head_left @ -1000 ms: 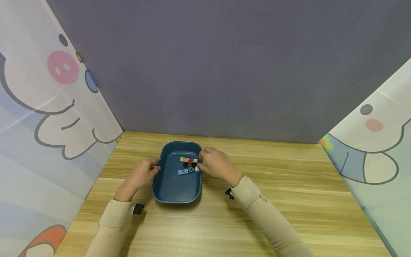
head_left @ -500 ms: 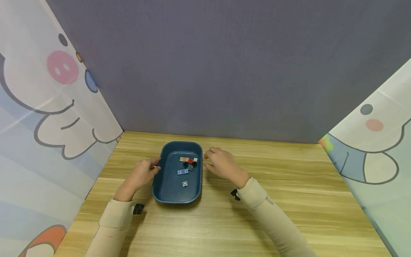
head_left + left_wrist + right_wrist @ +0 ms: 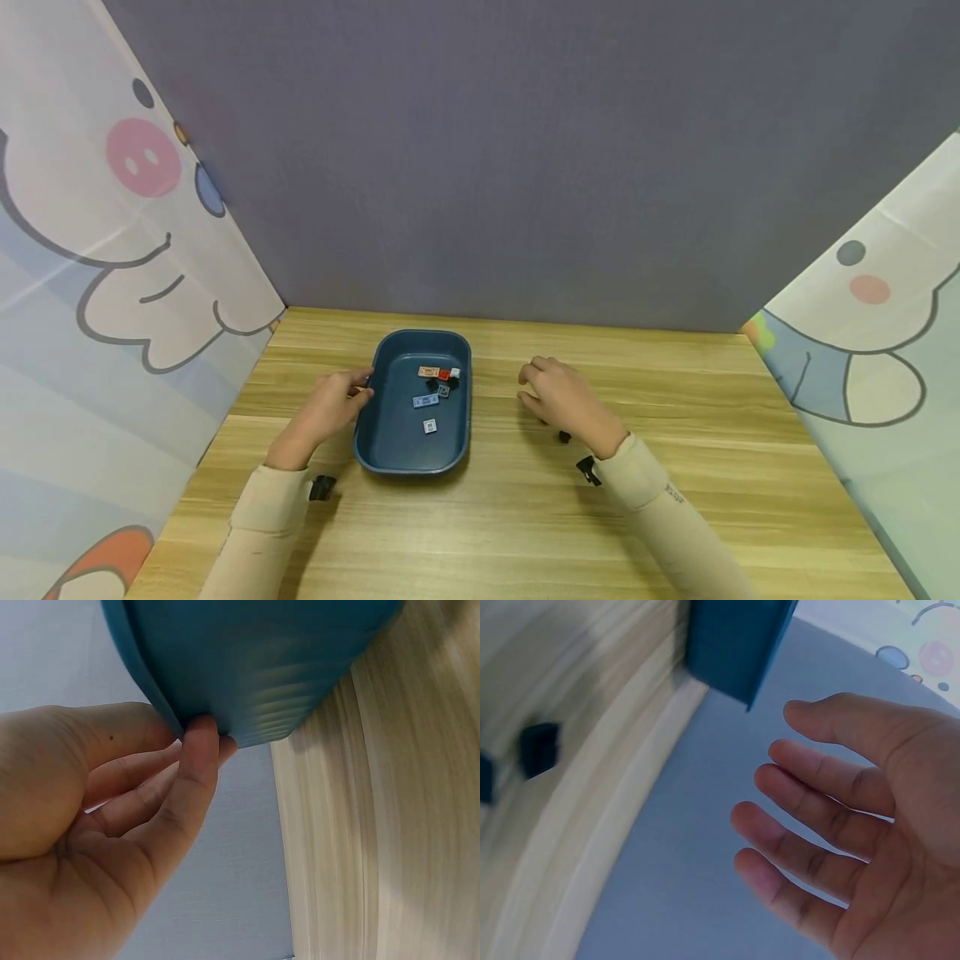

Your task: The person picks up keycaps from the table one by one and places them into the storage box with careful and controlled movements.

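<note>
A dark blue rectangular tray [image 3: 390,425] lies on the table with several small toy-like pieces in it. Among them are a tan printed strip [image 3: 428,372], a light blue printed strip [image 3: 426,401], a red square piece [image 3: 444,375] and a grey one [image 3: 443,391]. Nearer the front lies a white square piece [image 3: 430,426]. My left hand [image 3: 333,408] pinches the tray's left rim between thumb and fingers, as the left wrist view shows. To the right of the tray, my right hand [image 3: 566,400] hovers over the table, fingers spread and slightly bent, holding nothing.
A small black block [image 3: 539,748] rests on the wooden table [image 3: 712,467] under my right hand. Behind the table stands a grey panel [image 3: 510,167]. Cartoon-printed sheets [image 3: 52,250] flank both sides.
The right hand has left the tray's right side and moved right over the table. A white square piece now lies near the tray's front. The left hand has stayed on the rim.
</note>
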A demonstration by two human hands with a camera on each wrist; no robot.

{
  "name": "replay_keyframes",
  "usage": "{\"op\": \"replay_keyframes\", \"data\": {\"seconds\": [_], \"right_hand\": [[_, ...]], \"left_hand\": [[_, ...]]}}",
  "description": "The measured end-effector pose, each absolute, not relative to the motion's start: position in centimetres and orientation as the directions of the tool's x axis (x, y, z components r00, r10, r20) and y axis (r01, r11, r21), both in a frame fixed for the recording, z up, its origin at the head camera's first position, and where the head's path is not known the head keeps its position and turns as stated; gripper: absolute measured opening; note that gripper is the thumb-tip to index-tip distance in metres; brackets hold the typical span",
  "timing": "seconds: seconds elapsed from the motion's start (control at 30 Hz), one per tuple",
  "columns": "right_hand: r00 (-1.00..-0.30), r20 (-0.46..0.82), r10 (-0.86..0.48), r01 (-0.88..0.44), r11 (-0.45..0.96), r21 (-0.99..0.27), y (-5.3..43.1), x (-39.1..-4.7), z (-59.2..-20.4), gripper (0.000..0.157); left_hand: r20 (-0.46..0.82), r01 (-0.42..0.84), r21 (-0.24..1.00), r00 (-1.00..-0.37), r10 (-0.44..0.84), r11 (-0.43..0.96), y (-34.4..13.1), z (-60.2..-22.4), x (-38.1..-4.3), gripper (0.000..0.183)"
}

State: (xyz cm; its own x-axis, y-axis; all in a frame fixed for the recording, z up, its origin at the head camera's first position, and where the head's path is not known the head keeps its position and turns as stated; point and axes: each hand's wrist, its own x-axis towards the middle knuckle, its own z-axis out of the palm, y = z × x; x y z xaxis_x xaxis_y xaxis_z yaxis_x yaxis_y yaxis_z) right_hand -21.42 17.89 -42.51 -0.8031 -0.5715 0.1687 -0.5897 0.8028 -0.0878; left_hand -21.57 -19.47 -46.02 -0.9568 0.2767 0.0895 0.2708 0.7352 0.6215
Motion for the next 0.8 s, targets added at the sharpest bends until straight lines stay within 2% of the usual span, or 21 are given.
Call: {"op": "replay_keyframes", "data": {"seconds": [0.37, 0.53, 0.8], "right_hand": [[-0.830, 0.186, -0.525, -0.548, 0.831, -0.100, 20.7, -20.4, -44.7, 0.016], [-0.861, 0.152, -0.486, -0.504, 0.856, -0.118, 21.3, -19.9, -45.4, 0.015], [-0.898, 0.053, -0.436, -0.439, 0.895, -0.077, 21.6, -19.4, -46.5, 0.020]], "left_hand": [[0.076, 0.258, 0.618, -0.960, 0.270, 0.743, -19.5, -45.9, -21.5, 0.040], [0.077, 0.261, 0.621, -0.959, 0.274, 0.739, -19.5, -45.9, -21.5, 0.039], [0.083, 0.265, 0.622, -0.958, 0.275, 0.737, -19.5, -45.9, -21.5, 0.039]]}}
